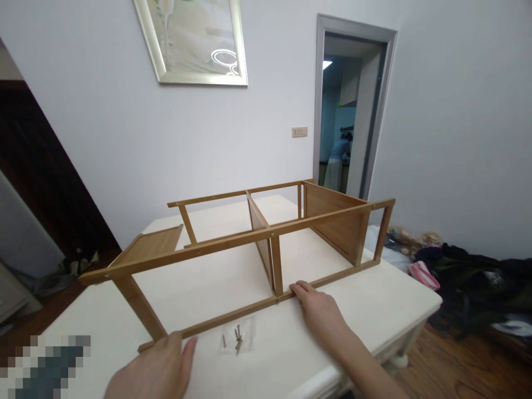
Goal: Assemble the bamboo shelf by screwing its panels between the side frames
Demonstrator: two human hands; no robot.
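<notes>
A wooden shelf rack (233, 248) lies on its side on a white table (344, 310). My left hand (152, 368) is at the near left corner, closed over the end of the bottom rail, its fingers partly hidden. Farther right, my right hand (318, 307) grips the same rail just beside the middle upright, fingertips over its top. Two shelf panels stand across the frame, one at the middle and one toward the right end. Close to the near rail, a clear plastic bag (247, 341) with several screws (238, 335) rests on the tabletop.
Behind the rack's left end lies a wooden panel (149, 246). Dark clothes (477, 282) and other items are heaped beyond the table's right edge. A doorway (357, 111) opens at the back, with a person (337, 163) partly seen inside. A framed picture (203, 76) hangs above.
</notes>
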